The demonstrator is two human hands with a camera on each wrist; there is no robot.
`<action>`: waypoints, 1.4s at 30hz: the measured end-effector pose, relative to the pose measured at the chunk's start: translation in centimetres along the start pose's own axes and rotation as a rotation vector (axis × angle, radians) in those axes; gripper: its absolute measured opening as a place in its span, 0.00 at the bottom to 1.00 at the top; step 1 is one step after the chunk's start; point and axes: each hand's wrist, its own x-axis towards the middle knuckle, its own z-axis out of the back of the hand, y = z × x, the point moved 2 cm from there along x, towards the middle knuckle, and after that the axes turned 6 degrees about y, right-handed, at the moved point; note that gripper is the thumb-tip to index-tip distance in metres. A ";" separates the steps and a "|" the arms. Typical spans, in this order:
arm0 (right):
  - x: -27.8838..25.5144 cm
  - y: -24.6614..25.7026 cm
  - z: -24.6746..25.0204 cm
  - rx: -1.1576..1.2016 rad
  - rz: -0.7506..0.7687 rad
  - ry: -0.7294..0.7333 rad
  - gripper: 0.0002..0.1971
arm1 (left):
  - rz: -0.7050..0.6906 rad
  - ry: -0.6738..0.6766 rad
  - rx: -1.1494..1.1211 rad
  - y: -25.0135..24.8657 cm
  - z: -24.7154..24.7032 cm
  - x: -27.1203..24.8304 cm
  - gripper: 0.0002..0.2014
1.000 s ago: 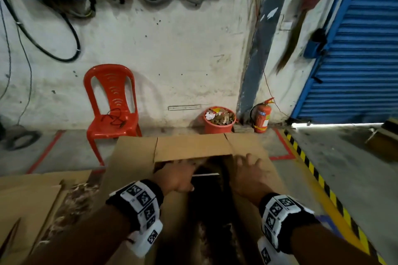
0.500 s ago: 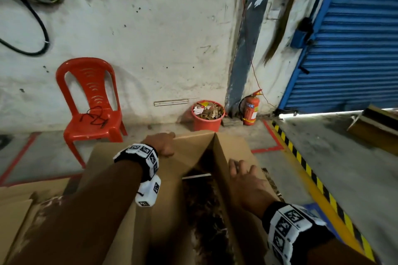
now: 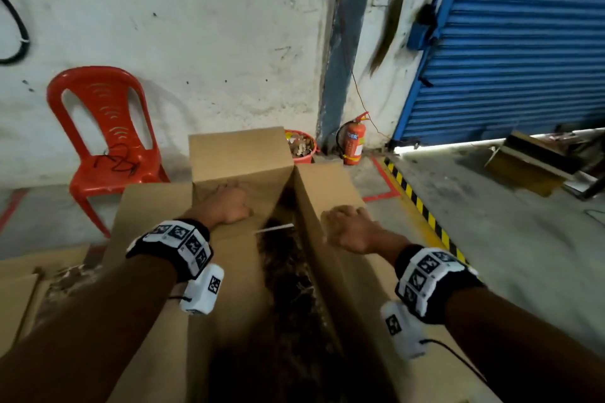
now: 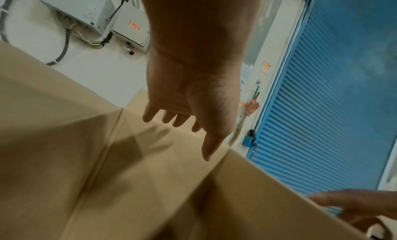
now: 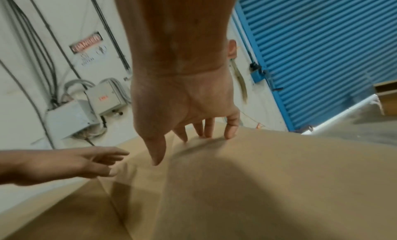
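Observation:
A large brown cardboard box (image 3: 330, 193) stands right in front of me with its top flaps spread apart. Its far flap (image 3: 239, 157) stands upright. Dark brownish filling (image 3: 288, 288) shows in the gap. My left hand (image 3: 229, 204) lies over the left flap near the far fold, fingers loosely extended (image 4: 178, 119) and holding nothing. My right hand (image 3: 347, 222) rests on the right flap, its straight fingertips (image 5: 229, 133) touching the cardboard. In the right wrist view the left hand (image 5: 75, 162) shows at the left, fingers relaxed.
A red plastic chair (image 3: 104, 141) stands by the wall at the left. An orange bucket of scraps (image 3: 302, 149) and a fire extinguisher (image 3: 353, 144) sit behind the box. Blue roller shutter (image 3: 523, 42) and striped floor line (image 3: 422, 206) at right; flat cardboard (image 3: 26, 288) at left.
The far flap has swung up from lying flat to standing upright. The right flap has opened outward under my right hand. My left hand went out to the far flap and drew back.

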 end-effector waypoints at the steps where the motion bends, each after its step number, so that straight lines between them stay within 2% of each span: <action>1: -1.9 -0.7 -0.3 -0.006 -0.021 -0.016 0.41 | -0.026 0.008 -0.057 -1.4 -0.3 -1.9 0.27; 3: -5.4 -2.2 -1.9 -0.002 -0.052 -0.045 0.40 | -0.056 0.047 -0.158 -3.9 -1.3 -5.8 0.25; 7: -12.1 -4.7 -5.8 0.066 -0.048 -0.128 0.47 | -0.093 0.166 -0.250 -8.6 -3.6 -12.8 0.25; 11: -17.9 -7.4 -9.3 0.390 -0.048 -0.274 0.48 | -0.202 0.226 -0.228 -14.6 -5.8 -20.2 0.28; 13: -20.0 -9.1 -11.3 0.650 -0.052 -0.343 0.38 | -0.218 0.297 -0.251 -17.2 -7.4 -23.3 0.28; 16: -22.4 -9.2 -13.7 1.239 -0.003 -0.322 0.11 | -0.222 0.350 -0.263 -20.5 -10.6 -26.1 0.25; 17: -23.2 -8.8 -13.8 1.366 0.013 -0.314 0.07 | -0.215 0.337 -0.269 -21.6 -11.4 -26.8 0.27; 19: -24.0 -7.4 -13.1 1.410 0.073 -0.352 0.08 | -0.150 0.288 -0.289 -23.3 -12.9 -27.7 0.25; 22: -24.5 -4.8 -10.8 1.314 0.263 -0.416 0.16 | -0.040 0.224 -0.365 -23.9 -14.0 -28.8 0.19; 24: -25.3 -2.8 -8.9 1.202 0.348 -0.464 0.14 | 0.008 0.130 -0.401 -23.1 -13.6 -29.3 0.13; 26: -26.6 -1.0 -7.0 1.158 0.446 -0.491 0.11 | 0.058 0.010 -0.406 -22.0 -11.9 -30.1 0.10; 29: -27.9 0.6 -5.5 1.260 0.618 -0.395 0.11 | 0.062 -0.151 -0.504 -20.0 -8.2 -31.9 0.10; 31: -28.1 0.6 -5.2 1.103 0.628 -0.400 0.12 | 0.043 -0.258 -0.608 -18.2 -5.1 -33.6 0.09; 32: -28.0 0.4 -5.3 0.927 0.595 -0.402 0.17 | 0.034 -0.292 -0.661 -17.2 -3.6 -34.4 0.09; 34: -27.5 0.1 -5.4 0.540 0.501 -0.332 0.35 | 0.000 -0.331 -0.756 -15.4 -0.4 -36.4 0.09; 36: -27.3 0.8 -5.2 0.288 0.478 -0.247 0.52 | -0.054 -0.365 -0.874 -13.5 2.4 -38.3 0.09; 37: -27.1 1.3 -5.0 0.177 0.475 -0.253 0.55 | -0.083 -0.379 -0.948 -12.6 3.6 -39.2 0.09; 39: -26.6 2.7 -3.9 0.013 0.438 -0.388 0.52 | -0.121 -0.359 -1.051 -10.7 5.1 -40.4 0.08; 42: -26.0 4.9 -1.9 -0.149 0.378 -0.612 0.32 | -0.137 -0.287 -1.075 -7.6 5.7 -41.9 0.13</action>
